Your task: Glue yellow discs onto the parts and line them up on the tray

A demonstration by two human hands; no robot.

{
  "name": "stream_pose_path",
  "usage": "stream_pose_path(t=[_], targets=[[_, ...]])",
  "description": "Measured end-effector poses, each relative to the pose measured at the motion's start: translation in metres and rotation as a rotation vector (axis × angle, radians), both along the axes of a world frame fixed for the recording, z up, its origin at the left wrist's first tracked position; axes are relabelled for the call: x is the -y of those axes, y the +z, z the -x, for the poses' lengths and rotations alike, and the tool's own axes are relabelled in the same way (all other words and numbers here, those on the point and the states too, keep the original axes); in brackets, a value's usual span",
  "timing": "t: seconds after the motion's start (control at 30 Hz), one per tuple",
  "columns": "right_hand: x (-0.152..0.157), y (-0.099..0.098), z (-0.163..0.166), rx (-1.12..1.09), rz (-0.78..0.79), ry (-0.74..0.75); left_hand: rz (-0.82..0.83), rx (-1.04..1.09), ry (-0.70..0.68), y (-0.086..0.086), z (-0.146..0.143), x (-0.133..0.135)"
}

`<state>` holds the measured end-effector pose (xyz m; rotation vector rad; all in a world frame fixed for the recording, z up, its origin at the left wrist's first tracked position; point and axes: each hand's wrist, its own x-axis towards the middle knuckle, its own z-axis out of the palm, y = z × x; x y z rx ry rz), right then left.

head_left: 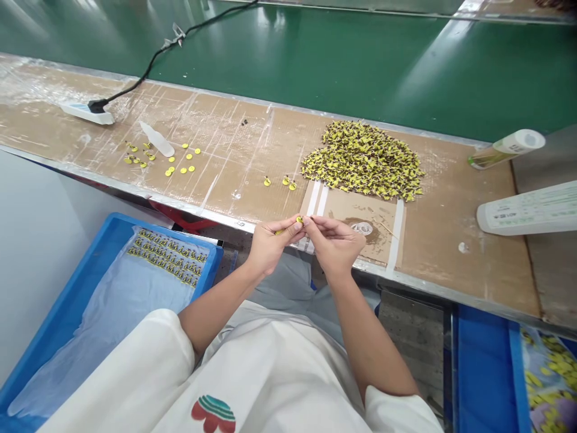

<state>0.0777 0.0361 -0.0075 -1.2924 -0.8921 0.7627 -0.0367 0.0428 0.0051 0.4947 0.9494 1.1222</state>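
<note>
My left hand (pixel 267 245) is closed in a pinch on a small yellow disc (pixel 299 220), just above the table's front edge. A second bit of yellow shows by its fingers. My right hand (pixel 337 243) meets it fingertip to fingertip, thumb and forefinger pressed together at the disc; what it pinches is too small to make out. Behind the hands lies a big heap of small yellow and dark brown pieces (pixel 363 159). Three yellow discs with dark tops (pixel 285 180) stand left of the heap. Below the right hand's far side, a cardboard sheet (pixel 360 204) bears a wet-looking patch and a thin stick (pixel 387 229).
Farther left lie a translucent dropper bottle (pixel 157 139), several loose yellow discs (pixel 183 170) and a power strip (pixel 88 112). Two white bottles (pixel 532 207) lie at right. A blue tray (pixel 58 313) holds rows of finished-looking pieces (pixel 166 255). A green belt (pixel 315 60) runs behind.
</note>
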Motion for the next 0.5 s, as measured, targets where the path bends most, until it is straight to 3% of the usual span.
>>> stream_pose_path(t=[0.5], targets=[[-0.0065,-0.007,0.008,0.014,0.049,0.05,0.023,-0.001,0.105,-0.0075,0.0045,-0.0007]])
